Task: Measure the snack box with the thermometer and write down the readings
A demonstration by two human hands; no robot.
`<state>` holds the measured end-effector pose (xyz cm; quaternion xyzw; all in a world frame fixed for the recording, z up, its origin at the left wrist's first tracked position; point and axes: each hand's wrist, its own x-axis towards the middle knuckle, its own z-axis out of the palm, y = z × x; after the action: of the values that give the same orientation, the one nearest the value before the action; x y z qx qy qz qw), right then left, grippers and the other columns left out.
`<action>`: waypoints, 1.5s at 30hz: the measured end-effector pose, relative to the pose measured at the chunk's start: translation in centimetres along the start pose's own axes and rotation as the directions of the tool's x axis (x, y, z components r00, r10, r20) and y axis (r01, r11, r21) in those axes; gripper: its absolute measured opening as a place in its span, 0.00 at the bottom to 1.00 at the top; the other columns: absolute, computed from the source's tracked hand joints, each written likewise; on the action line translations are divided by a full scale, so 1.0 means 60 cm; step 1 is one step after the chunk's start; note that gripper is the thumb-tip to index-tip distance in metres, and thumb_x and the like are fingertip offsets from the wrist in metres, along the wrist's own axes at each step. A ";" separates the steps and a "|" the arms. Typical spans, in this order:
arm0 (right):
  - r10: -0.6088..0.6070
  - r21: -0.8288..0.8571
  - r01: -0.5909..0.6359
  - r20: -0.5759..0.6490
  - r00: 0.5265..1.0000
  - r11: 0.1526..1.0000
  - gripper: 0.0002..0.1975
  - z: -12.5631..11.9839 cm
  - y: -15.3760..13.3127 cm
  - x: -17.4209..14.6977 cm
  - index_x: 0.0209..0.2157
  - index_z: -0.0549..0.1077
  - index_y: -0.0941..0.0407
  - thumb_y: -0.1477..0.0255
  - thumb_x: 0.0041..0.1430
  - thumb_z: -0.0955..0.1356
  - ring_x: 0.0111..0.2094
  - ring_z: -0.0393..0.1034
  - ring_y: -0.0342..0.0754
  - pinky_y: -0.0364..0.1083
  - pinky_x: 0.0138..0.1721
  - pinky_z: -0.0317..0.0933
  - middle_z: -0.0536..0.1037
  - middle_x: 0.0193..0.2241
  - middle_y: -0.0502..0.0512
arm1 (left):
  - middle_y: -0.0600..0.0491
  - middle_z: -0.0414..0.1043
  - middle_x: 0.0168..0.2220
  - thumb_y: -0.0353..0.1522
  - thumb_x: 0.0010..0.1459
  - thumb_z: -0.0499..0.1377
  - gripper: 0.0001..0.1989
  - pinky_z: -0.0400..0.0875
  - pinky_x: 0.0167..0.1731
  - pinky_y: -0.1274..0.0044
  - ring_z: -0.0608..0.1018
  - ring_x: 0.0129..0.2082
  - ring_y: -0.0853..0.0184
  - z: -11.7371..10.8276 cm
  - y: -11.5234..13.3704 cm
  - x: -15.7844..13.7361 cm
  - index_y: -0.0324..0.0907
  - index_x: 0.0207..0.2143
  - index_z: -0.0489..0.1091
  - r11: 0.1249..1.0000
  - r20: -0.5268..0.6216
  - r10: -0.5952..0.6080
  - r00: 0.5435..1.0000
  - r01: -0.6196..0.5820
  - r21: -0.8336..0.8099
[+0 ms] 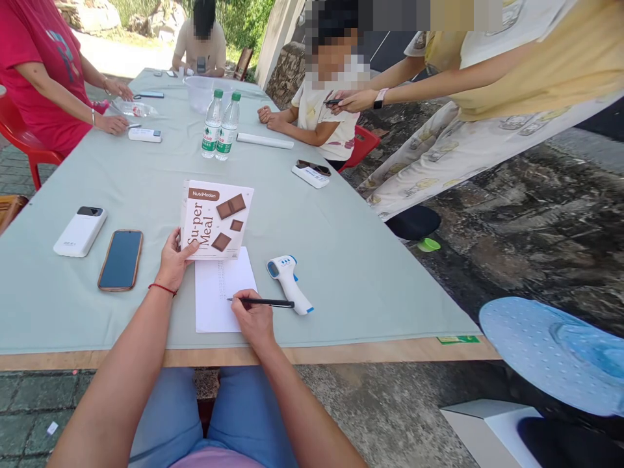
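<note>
My left hand [176, 255] grips the lower left corner of a white and brown box [219, 221] marked "Su-per Meal", with chocolate pieces printed on it. The box stands tilted over the top of a white sheet of paper [209, 312], which carries a column of small writing. In my right hand [254, 320] is a black pen [268, 302], its tip at the paper just beside the writing. A white and blue infrared thermometer [291, 285] lies right of the paper, close to the pen's far end.
Left of me lie a phone [121, 260] and a white power bank [80, 231]. Two water bottles [220, 127] stand mid-table, before a clear plastic basin [199, 94]. Several people are around the table; one at the right holds a dark device. A blue hat [550, 351] is at the right.
</note>
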<state>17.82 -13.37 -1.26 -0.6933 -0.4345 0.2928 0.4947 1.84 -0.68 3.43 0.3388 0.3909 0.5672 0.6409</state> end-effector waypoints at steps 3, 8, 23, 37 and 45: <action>-0.005 0.053 0.007 -0.036 0.999 0.999 0.10 -0.005 -0.002 0.003 0.25 0.71 0.52 0.60 0.46 0.65 0.23 0.66 0.48 0.46 0.28 0.62 0.74 0.19 0.49 | 0.44 0.72 0.57 0.36 0.38 0.77 0.40 0.78 0.49 0.62 0.76 0.56 0.51 0.001 0.000 0.001 0.44 0.54 0.68 1.000 0.004 0.006 1.000 -0.006 0.004; -0.024 0.090 0.028 -0.048 0.999 0.996 0.17 -0.040 -0.011 0.015 0.28 0.70 0.53 0.53 0.54 0.63 0.26 0.68 0.49 0.47 0.30 0.63 0.75 0.23 0.52 | 0.44 0.73 0.56 0.37 0.37 0.77 0.37 0.79 0.48 0.64 0.77 0.53 0.53 0.001 0.001 0.003 0.43 0.51 0.69 1.000 0.008 0.018 1.000 -0.018 -0.014; -0.273 -0.631 0.126 -0.141 0.952 0.765 0.22 -0.084 0.031 0.076 0.50 0.75 0.58 0.59 0.60 0.67 0.48 0.69 0.62 0.54 0.43 0.61 0.74 0.49 0.69 | 0.47 0.78 0.52 0.42 0.45 0.74 0.28 0.79 0.42 0.71 0.79 0.50 0.57 -0.017 0.013 0.004 0.43 0.47 0.73 0.985 0.041 0.051 0.998 -0.043 -0.165; 0.163 -0.528 -0.213 -0.140 0.977 0.822 0.20 -0.107 0.021 0.112 0.46 0.74 0.57 0.60 0.58 0.64 0.40 0.73 0.57 0.47 0.35 0.61 0.78 0.39 0.62 | 0.47 0.78 0.48 0.36 0.44 0.75 0.28 0.78 0.42 0.69 0.80 0.45 0.60 -0.021 0.008 0.005 0.42 0.48 0.74 0.978 0.035 0.024 0.999 -0.016 -0.208; 0.096 0.233 -0.054 -0.173 0.980 0.971 0.22 -0.044 -0.056 0.096 0.29 0.72 0.55 0.51 0.42 0.70 0.27 0.65 0.50 0.47 0.30 0.59 0.73 0.23 0.50 | 0.46 0.76 0.52 0.36 0.40 0.77 0.34 0.77 0.40 0.72 0.79 0.44 0.62 -0.025 -0.004 0.012 0.43 0.51 0.72 0.988 -0.011 0.047 0.999 -0.048 -0.145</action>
<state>21.60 -8.91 2.93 -0.6723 -0.3242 0.2940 0.5970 0.64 -0.01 2.46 0.2980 0.3427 0.6106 0.6488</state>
